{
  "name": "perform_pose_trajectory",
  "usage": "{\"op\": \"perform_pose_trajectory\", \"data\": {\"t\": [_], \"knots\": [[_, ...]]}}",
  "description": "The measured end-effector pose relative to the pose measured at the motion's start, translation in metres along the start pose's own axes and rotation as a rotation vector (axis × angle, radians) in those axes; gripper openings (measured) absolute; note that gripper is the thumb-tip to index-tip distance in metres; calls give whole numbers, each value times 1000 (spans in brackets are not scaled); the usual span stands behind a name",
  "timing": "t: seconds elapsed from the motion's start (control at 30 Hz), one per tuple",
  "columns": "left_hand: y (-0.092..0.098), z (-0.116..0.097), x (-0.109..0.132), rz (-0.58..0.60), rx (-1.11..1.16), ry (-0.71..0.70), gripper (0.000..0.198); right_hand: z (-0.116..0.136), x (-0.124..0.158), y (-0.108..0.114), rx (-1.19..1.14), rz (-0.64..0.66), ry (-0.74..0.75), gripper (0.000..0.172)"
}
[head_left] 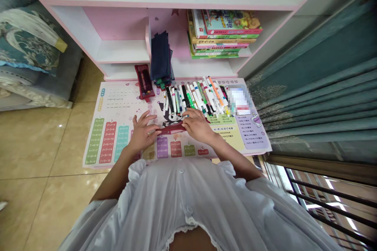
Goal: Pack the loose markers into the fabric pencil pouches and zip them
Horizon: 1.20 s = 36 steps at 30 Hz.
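A narrow dark red pencil pouch (171,128) lies across the front of the desk mat between my hands. My left hand (143,132) pinches its left end with thumb and a finger, the other fingers spread. At the right end, my right hand (198,126) grips the pouch, its fingers bent over it. Just beyond is a wide row of loose markers (194,96) in many colours. A second dark red pouch (144,82) with a few pens showing in it lies at the back left. Beside that one stands a stack of dark blue pouches (160,57).
The printed desk mat (118,100) covers the desktop. A blurred white item (240,101) lies right of the markers. Books (224,33) are piled on the shelf (122,50) behind. A teal curtain (312,86) hangs at the right, and a sofa (32,82) stands left.
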<state>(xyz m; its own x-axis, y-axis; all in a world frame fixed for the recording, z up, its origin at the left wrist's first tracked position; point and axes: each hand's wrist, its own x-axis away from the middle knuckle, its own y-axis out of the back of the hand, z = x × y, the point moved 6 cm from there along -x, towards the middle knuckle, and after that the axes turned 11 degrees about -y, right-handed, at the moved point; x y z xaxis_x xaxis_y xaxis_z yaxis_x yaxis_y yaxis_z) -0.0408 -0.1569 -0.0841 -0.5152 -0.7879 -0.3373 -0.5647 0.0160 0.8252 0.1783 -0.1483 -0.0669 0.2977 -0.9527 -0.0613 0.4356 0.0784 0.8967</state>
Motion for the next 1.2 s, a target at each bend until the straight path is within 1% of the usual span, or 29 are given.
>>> {"op": "perform_pose_trajectory", "data": {"t": [0.23, 0.4, 0.63, 0.83, 1.0, 1.2], "knots": [[-1, 0, 0, 16, -2, 6, 19, -1, 0, -1, 34, 2, 4, 23], [0, 1, 1, 0, -8, -3, 19, -3, 0, 0, 38, 16, -14, 23], [1, 0, 1, -3, -13, -10, 18, -4, 2, -1, 47, -10, 3, 24], [1, 1, 1, 24, -14, 27, 20, -11, 2, 1, 82, 0, -22, 23], [4, 0, 0, 9, -14, 14, 21, -12, 2, 2, 90, 3, -24, 23], [4, 1, 0, 40, -17, 48, 20, -16, 3, 6, 85, 4, -51, 23]]}}
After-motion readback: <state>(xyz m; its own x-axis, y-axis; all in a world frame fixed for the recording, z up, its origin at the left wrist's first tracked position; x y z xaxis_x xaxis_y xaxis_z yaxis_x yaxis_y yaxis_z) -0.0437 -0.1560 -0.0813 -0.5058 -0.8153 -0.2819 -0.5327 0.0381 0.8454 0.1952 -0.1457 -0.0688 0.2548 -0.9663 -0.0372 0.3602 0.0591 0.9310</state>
